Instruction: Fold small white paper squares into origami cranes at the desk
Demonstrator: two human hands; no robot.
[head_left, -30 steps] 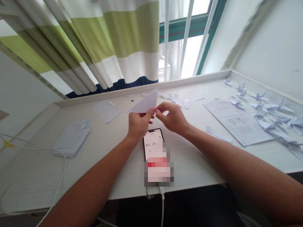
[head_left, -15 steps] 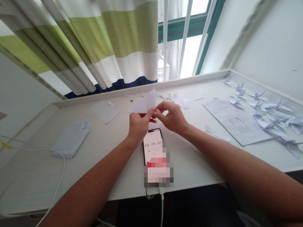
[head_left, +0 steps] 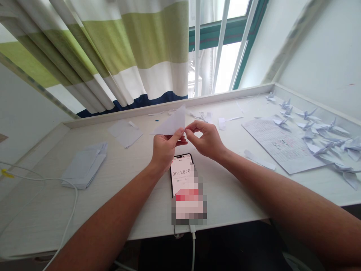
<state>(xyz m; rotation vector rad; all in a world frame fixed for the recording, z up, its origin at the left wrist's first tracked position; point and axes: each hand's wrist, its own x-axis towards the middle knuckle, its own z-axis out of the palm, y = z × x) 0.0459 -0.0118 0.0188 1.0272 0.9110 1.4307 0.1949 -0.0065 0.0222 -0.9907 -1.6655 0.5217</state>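
Hold folded paper triangle (head_left: 173, 122), likely light and easily creased, by its near right corner, pinched in left hand (head_left: 165, 150) and right hand (head_left: 207, 141).

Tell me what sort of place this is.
Probably a desk by a window in a home or dorm room: a striped curtain hangs beside the barred window, and a phone and paper cranes lie on the white desk.
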